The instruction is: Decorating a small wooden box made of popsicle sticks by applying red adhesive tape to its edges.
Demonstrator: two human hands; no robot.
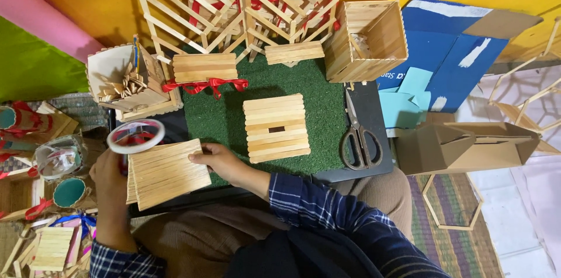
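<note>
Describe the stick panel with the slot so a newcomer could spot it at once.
Start at the green turf mat in the middle. On it, left of the black scissors, lies a flat square stick panel. Unlike the plain panel held by both hands, it has a small dark rectangular slot at its centre.

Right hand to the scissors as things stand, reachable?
Probably yes. The right hand is pinching the edge of the stick panel, so it would have to let go first. The scissors lie flat at the green mat's right edge, uncovered, with only the slotted stick panel nearby, not across the path.
</note>
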